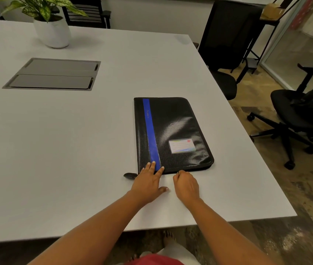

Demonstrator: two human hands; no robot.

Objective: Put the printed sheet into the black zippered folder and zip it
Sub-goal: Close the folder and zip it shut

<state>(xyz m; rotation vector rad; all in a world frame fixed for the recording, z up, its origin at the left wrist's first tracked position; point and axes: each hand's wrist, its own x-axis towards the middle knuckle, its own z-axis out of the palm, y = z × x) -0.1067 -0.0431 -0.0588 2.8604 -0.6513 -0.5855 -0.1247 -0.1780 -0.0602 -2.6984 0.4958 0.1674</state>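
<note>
The black zippered folder point(172, 131), with a blue stripe and a small label window, lies closed and flat on the white table point(75, 150) near its right side. My left hand point(149, 181) lies flat with its fingertips pressing the folder's near edge, on the blue stripe. My right hand point(186, 185) is curled with its fingers pinched at the folder's near edge, seemingly on the zipper pull, which the fingers hide. A black tab point(130, 175) sticks out at the folder's near left corner. No printed sheet is visible.
A potted plant in a white pot point(53, 30) stands at the far left. A grey cable hatch point(53, 74) is set into the table. Black office chairs point(226, 44) point(301, 115) stand to the right of the table's edge.
</note>
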